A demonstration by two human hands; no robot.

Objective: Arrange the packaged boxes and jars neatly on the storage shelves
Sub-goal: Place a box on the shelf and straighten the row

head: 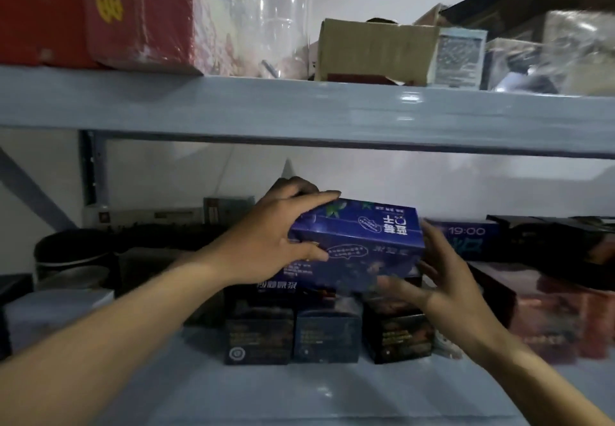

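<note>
- The blue box [356, 246] sits on top of a row of dark boxes [324, 335] on the lower shelf [299, 392], its print upside down.
- The left hand [276, 236] grips the box's left end, fingers [319, 197] wrapped over the top edge and thumb on the near face.
- The right hand [442, 279] is at the box's right end with its fingers spread wide; whether they touch the box I cannot tell.
- Just right of the box, farther back, lies a box printed "19:00" [466, 236]; a reddish box [559, 322] lies to the right of the row.
- At far left stand a dark round tin [73, 252] and a pale box [53, 312].
- The upper shelf [332, 109] carries a red carton [93, 13], a clear jar [276, 16] and a brown carton [376, 49].
</note>
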